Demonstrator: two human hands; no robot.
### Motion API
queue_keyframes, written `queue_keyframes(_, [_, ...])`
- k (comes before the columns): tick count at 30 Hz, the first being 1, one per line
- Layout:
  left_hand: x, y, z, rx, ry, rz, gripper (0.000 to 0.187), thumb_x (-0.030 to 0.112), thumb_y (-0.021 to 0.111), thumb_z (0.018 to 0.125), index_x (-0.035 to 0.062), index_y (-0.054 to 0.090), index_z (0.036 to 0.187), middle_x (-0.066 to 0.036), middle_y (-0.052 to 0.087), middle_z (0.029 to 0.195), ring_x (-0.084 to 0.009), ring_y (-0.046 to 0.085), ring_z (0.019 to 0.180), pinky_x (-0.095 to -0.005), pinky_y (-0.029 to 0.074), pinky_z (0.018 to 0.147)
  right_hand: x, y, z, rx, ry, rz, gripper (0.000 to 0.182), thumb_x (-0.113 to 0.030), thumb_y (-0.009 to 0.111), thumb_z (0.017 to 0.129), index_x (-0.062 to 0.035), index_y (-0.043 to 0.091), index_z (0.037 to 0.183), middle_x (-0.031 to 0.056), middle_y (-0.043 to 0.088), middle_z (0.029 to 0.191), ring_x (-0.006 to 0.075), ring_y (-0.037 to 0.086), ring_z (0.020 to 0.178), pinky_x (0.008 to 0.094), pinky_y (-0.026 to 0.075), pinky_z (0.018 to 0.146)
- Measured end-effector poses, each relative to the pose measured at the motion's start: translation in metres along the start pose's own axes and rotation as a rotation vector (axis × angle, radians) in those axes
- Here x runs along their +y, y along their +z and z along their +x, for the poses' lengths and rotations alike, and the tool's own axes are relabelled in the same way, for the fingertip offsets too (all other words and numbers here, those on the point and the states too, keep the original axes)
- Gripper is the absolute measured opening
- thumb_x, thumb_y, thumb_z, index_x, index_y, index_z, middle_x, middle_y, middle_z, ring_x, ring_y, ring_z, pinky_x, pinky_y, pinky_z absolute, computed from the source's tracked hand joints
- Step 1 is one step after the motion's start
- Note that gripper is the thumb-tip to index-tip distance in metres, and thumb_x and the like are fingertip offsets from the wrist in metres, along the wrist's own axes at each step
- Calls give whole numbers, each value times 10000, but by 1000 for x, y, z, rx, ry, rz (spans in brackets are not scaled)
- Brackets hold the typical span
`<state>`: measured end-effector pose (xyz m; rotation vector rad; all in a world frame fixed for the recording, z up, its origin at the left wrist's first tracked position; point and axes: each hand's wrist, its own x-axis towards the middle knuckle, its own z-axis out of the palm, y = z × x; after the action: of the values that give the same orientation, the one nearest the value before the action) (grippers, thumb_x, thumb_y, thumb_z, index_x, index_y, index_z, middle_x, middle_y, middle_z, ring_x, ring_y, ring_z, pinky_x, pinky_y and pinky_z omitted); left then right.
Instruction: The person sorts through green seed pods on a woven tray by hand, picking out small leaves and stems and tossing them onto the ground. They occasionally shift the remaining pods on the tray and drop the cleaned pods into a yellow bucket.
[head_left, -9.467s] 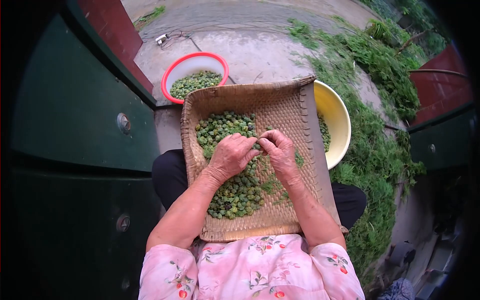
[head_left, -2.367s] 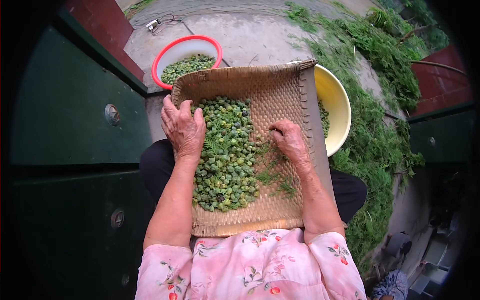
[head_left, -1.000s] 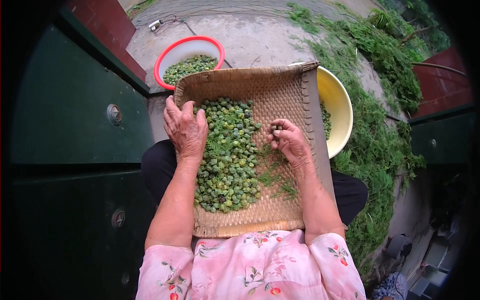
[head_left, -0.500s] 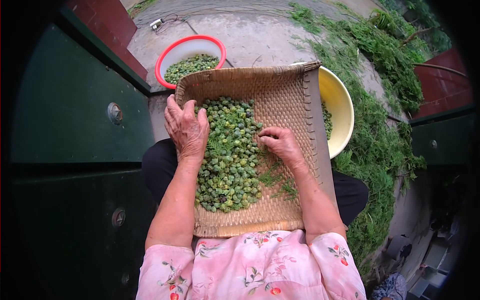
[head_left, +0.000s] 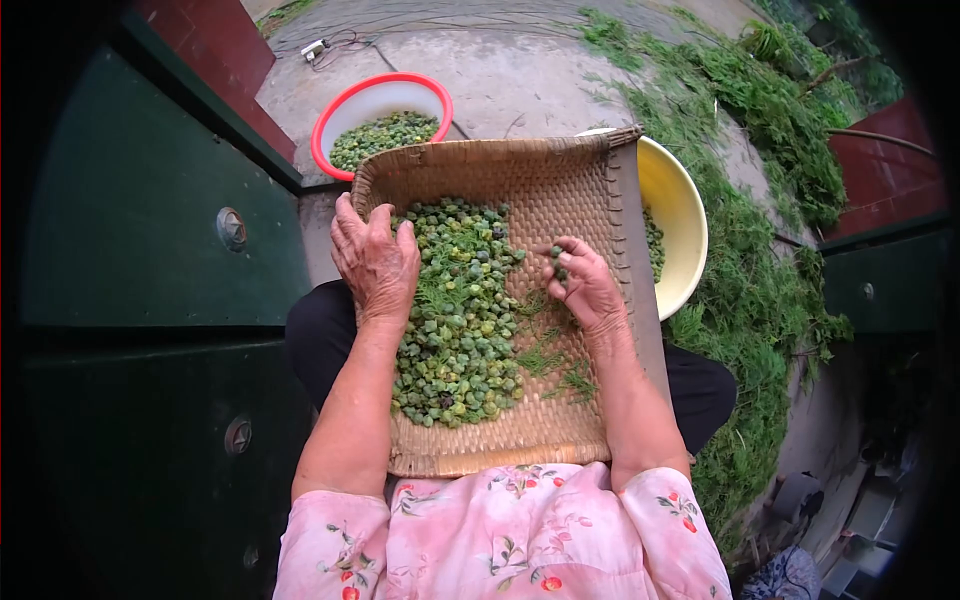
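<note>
A woven tray (head_left: pixel 570 190) lies across my lap, with a pile of green cones (head_left: pixel 460 340) on its left half. My left hand (head_left: pixel 375 255) rests on the tray's left rim at the pile's upper left edge, fingers apart. Over the bare weave to the right of the pile, my right hand (head_left: pixel 585 285) is raised, its fingers curled round a few green cones (head_left: pixel 559 262). Small green leaf sprigs (head_left: pixel 540 357) lie on the weave below that hand.
Beyond the tray stands a red-rimmed white basin (head_left: pixel 430 84) holding cones. A yellow basin (head_left: pixel 685 230) with cones sits at the right. Cut green branches (head_left: pixel 740 350) cover the ground farther right. Green metal doors (head_left: pixel 150 230) stand at the left.
My right hand has moved right, away from the pile's edge, and turned so that cones show in its fingers. My left hand has stayed at the rim.
</note>
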<state>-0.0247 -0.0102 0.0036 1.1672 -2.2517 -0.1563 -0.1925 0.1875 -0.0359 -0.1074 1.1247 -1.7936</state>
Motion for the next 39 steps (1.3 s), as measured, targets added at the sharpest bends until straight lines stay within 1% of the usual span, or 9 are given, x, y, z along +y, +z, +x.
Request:
queue_keyframes(3, [-1,0,1,-3,2,-3,305,172,699,733,66,643,1014,-202,396,1347,-373,414,1209,-468,376,969,4,-4,9,61,-70,107,131,-73,618,866,-52,604,994,65,614,912,131,566,701,225,418,504])
queue_keyframes(6, [0,-1,0,-3,0,-7,309,169,699,731,64,643,1015,-202,396,1348,-375,416,1207,-468,378,967,10,9,20,210,-114,-738,135,-83,632,859,-37,637,986,40,611,913,140,568,731,280,458,570])
queue_keyframes(7, [-1,-1,0,-4,0,-10,310,168,699,730,63,643,1016,-203,396,1347,-375,417,1206,-468,379,966,30,-9,34,160,-516,-1070,188,-81,667,812,-41,659,995,59,622,900,189,577,722,326,481,654])
queue_keyframes(11, [-1,-1,0,-5,1,-14,309,166,698,730,62,644,1015,-201,398,1345,-375,419,1204,-468,380,966,34,13,30,164,-648,-1584,284,-105,686,753,-88,646,1033,140,590,848,338,582,791,398,490,748])
queue_keyframes(14, [-2,-1,0,-11,-4,-23,306,163,698,729,62,645,1012,-200,399,1343,-375,417,1207,-467,379,968,41,-7,41,109,-730,-1385,249,-77,642,804,-61,626,1052,115,600,909,279,592,768,371,490,669])
queue_keyframes(17, [-2,1,0,4,-9,-24,306,159,700,726,60,645,1011,-201,401,1344,-376,418,1210,-467,379,970,4,13,16,143,60,-457,197,-65,596,851,-38,606,1046,82,600,930,205,592,770,318,471,589])
queue_keyframes(25, [-2,1,0,-7,-22,26,290,214,719,751,112,659,1016,-175,429,1347,-353,432,1212,-439,375,982,-16,-9,-8,-2,-50,96,152,-132,603,893,-59,557,1018,63,600,902,144,569,717,247,427,518])
queue_keyframes(32, [0,-1,0,-19,-15,12,307,185,713,739,80,657,1022,-210,428,1333,-373,435,1205,-458,373,985,-35,-33,-56,69,-298,-1230,157,-72,679,813,-16,640,954,3,601,723,96,565,642,264,472,572])
queue_keyframes(39, [-3,1,-1,-11,4,30,306,195,710,741,86,657,1021,-215,430,1330,-380,436,1205,-454,377,981,3,-36,-71,15,-392,-1674,244,-89,684,767,-46,627,1000,147,615,922,339,602,907,390,484,789])
